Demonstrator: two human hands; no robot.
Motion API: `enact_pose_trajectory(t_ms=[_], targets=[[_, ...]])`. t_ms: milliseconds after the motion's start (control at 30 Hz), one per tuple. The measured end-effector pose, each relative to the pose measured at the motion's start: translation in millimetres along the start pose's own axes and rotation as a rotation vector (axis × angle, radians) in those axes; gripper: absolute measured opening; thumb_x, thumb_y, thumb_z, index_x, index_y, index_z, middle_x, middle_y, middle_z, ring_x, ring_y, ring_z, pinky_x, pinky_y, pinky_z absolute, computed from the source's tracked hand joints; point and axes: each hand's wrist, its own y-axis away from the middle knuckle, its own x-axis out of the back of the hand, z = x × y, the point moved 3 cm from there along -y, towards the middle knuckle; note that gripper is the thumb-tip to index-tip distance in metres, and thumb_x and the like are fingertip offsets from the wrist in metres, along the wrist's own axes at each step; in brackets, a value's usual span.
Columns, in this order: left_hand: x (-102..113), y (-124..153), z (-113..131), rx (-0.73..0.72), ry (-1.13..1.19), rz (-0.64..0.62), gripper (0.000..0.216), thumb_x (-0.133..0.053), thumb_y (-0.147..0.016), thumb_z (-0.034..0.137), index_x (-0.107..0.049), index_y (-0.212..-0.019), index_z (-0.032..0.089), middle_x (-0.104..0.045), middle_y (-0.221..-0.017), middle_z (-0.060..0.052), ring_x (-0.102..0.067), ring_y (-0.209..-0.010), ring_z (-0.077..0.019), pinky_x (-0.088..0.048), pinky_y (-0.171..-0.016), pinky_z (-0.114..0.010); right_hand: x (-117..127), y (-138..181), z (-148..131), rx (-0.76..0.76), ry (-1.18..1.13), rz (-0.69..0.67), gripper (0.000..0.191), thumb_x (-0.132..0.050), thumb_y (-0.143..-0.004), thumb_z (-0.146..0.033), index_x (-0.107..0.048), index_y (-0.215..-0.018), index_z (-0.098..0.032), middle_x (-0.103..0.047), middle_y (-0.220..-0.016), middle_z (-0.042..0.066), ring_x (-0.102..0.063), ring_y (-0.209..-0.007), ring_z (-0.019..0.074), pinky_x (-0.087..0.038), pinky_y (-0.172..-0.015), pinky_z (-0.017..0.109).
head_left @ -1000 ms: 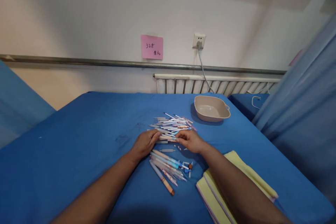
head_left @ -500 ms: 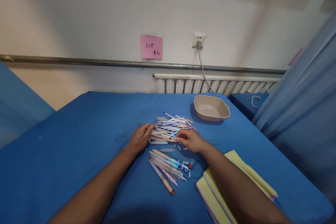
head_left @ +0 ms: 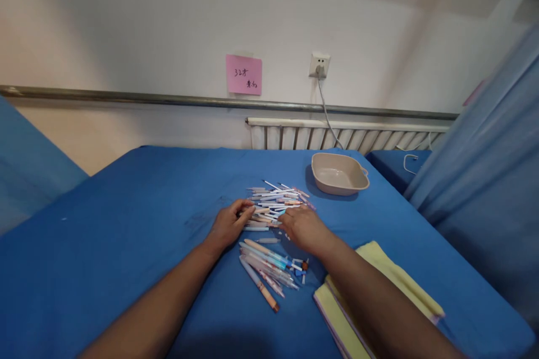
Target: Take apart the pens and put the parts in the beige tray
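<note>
A loose heap of thin pens and refills (head_left: 275,199) lies in the middle of the blue-covered table (head_left: 126,224). My left hand (head_left: 229,222) rests at the heap's near-left edge, its fingers curled over a few pens. My right hand (head_left: 304,228) lies palm down at the heap's near-right edge, fingertips touching the pens, fingers close together. A second group of thicker pens (head_left: 265,269) lies between my forearms, nearer to me, with small loose caps (head_left: 301,269) beside it.
A beige shallow basin (head_left: 339,173) stands at the back right of the table. A folded yellow cloth (head_left: 370,291) lies under my right forearm. A blue curtain (head_left: 484,179) hangs at the right. A radiator, a wall socket with cable and a pink note are behind.
My left hand moved forward to the heap's left edge and curled over some pens. My right hand shifted slightly left and flattened onto the heap.
</note>
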Motion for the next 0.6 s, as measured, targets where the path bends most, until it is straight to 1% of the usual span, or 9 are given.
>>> enact_pose_trajectory(t_ms=[100, 200, 267, 300, 367, 433, 500, 600], targets=[[-2.7, 0.1, 0.0, -0.012, 0.006, -0.021, 0.037, -0.049, -0.083, 0.046, -0.061, -0.102, 0.017, -0.068, -0.079, -0.002, -0.062, -0.069, -0.0174, -0.048, -0.062, -0.026, -7.9, 0.4, 5.9, -0.081, -0.146, 0.02, 0.023, -0.041, -0.092, -0.026, -0.059, -0.103, -0.017, -0.063, -0.1, 0.009, -0.057, -0.095, 0.0188, -0.038, -0.085, 0.03], [-4.1, -0.1, 1.6, -0.028, 0.005, -0.012, 0.036, -0.051, -0.082, 0.044, -0.062, -0.102, 0.017, -0.069, -0.083, -0.003, -0.062, -0.071, -0.0177, -0.048, -0.063, -0.027, -20.5, -3.1, 12.3, -0.121, -0.423, 0.128, 0.019, -0.049, -0.087, -0.022, -0.057, -0.104, -0.018, -0.063, -0.101, 0.007, -0.057, -0.096, 0.0179, -0.041, -0.084, 0.03], [-4.1, -0.4, 3.9, -0.035, 0.012, -0.003, 0.035, -0.051, -0.082, 0.043, -0.063, -0.101, 0.017, -0.069, -0.086, -0.004, -0.062, -0.073, -0.0178, -0.048, -0.063, -0.027, -30.8, -8.2, 15.4, -0.147, -0.722, 0.206, 0.02, -0.052, -0.084, -0.022, -0.056, -0.103, -0.019, -0.064, -0.099, 0.005, -0.059, -0.093, 0.0174, -0.044, -0.083, 0.031], [-4.1, -0.6, 5.0, -0.033, 0.017, -0.002, 0.034, -0.051, -0.082, 0.043, -0.064, -0.1, 0.017, -0.069, -0.087, -0.004, -0.061, -0.073, -0.0178, -0.048, -0.063, -0.026, -36.3, -11.1, 16.3, -0.165, -0.907, 0.225, 0.018, -0.052, -0.084, -0.024, -0.055, -0.101, -0.02, -0.065, -0.095, 0.004, -0.061, -0.089, 0.0169, -0.045, -0.081, 0.031], [-3.9, -0.8, 6.7, -0.018, 0.032, -0.005, 0.033, -0.05, -0.082, 0.043, -0.065, -0.096, 0.017, -0.068, -0.085, -0.003, -0.061, -0.073, -0.0176, -0.047, -0.063, -0.026, -45.1, -16.4, 17.0, -0.204, -1.257, 0.235, 0.017, -0.055, -0.082, -0.032, -0.054, -0.094, -0.02, -0.065, -0.085, 0.002, -0.064, -0.08, 0.0162, -0.048, -0.078, 0.032], [-4.0, -0.8, 7.1, 0.004, 0.055, -0.012, 0.032, -0.049, -0.083, 0.043, -0.065, -0.092, 0.017, -0.067, -0.079, -0.002, -0.06, -0.07, -0.017, -0.046, -0.061, -0.025, -48.7, -19.6, 16.7, -0.23, -1.503, 0.241, 0.026, -0.062, -0.077, -0.041, -0.052, -0.088, -0.02, -0.065, -0.078, 0.0, -0.066, -0.074, 0.0162, -0.05, -0.076, 0.034], [-4.4, -0.5, 6.7, 0.021, 0.078, -0.016, 0.032, -0.049, -0.082, 0.044, -0.065, -0.091, 0.017, -0.066, -0.075, 0.0, -0.059, -0.067, -0.0163, -0.046, -0.059, -0.024, -47.4, -20.3, 17.1, -0.246, -1.63, 0.267, 0.035, -0.068, -0.069, -0.046, -0.052, -0.086, -0.02, -0.066, -0.077, 0.0, -0.066, -0.071, 0.0161, -0.05, -0.075, 0.034], [-5.6, -0.2, 5.4, 0.032, 0.101, -0.016, 0.033, -0.05, -0.081, 0.044, -0.064, -0.092, 0.017, -0.065, -0.072, 0.0, -0.058, -0.065, -0.0156, -0.045, -0.057, -0.024, -41.5, -20.1, 18.4, -0.253, -1.707, 0.346, 0.04, -0.073, -0.065, -0.046, -0.055, -0.088, -0.019, -0.067, -0.077, 0.0, -0.067, -0.072, 0.016, -0.05, -0.076, 0.033]])
